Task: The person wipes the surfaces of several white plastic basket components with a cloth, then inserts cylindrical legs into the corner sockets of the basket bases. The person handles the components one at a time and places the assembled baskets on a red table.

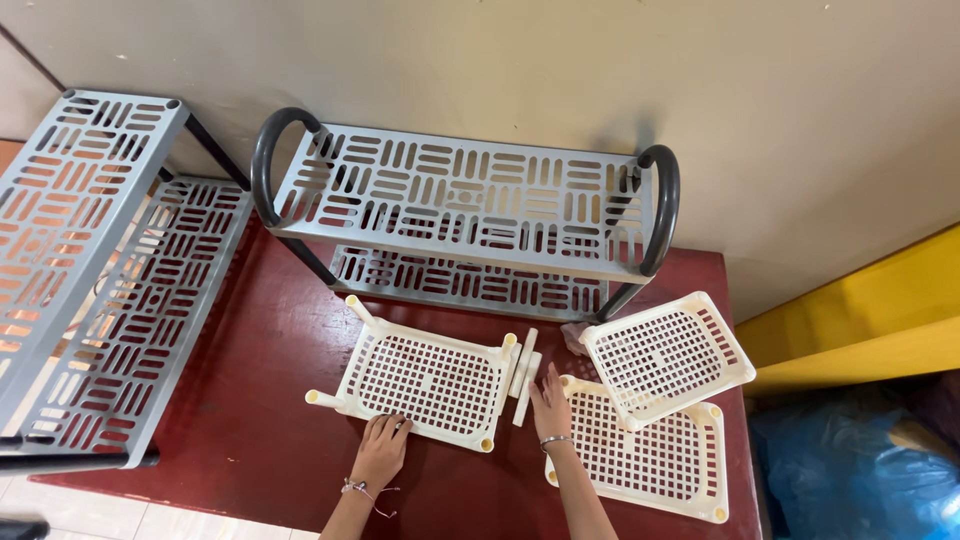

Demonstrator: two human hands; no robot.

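Low in the middle of the frame, the person's left hand (381, 447) lies flat on the near edge of a cream plastic shelf tray (425, 383), fingers together and slightly curled over the rim, pressing rather than gripping. That tray sits on a dark red table (260, 420), with short round posts sticking out at its left corners. The right hand (551, 405), just right of centre, rests palm down with fingers stretched forward and close together, fingertips touching a small bunch of loose cream posts (526, 375) that lie just beside the tray's right edge; it holds nothing that I can see. Both wrists wear thin bracelets. To the right of that hand a second cream tray (650, 470) lies flat at the lower right of the table, and a third cream tray (668, 355) leans tilted across its far corner, overlapping it. Behind all this, in the upper centre of the frame, a grey slotted two-tier rack (460, 195) with dark curved end handles stands on the table against a beige wall. At the left of the frame a larger grey rack (90, 270) of the same slotted pattern stands beside the table. Blue plastic bags (850, 470) sit in the lower right corner.
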